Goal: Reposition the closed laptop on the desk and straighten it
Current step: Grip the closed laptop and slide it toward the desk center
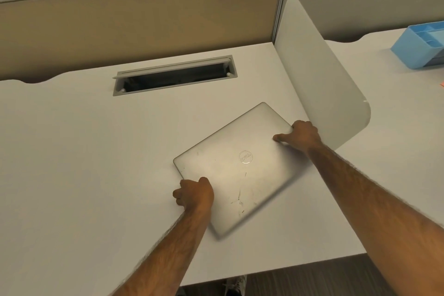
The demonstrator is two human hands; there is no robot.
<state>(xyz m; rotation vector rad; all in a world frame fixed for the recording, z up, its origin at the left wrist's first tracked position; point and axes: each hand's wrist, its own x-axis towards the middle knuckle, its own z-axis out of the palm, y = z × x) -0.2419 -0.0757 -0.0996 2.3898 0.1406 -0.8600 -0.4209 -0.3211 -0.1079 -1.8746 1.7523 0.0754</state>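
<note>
A closed silver laptop (236, 168) with a round logo lies on the white desk (84, 163), right of centre. It sits skewed, its corners pointing toward the desk's edges, and its near corner looks blurred. My left hand (193, 193) grips its left edge, thumb on the lid. My right hand (301, 134) grips its right corner, thumb on top and fingers curled over the edge.
A white curved divider panel (319, 84) stands just right of the laptop, close behind my right hand. An open cable slot (174, 75) is set in the desk behind it. A blue organiser tray (422, 47) sits on the neighbouring desk. The desk's front edge (276, 269) is near.
</note>
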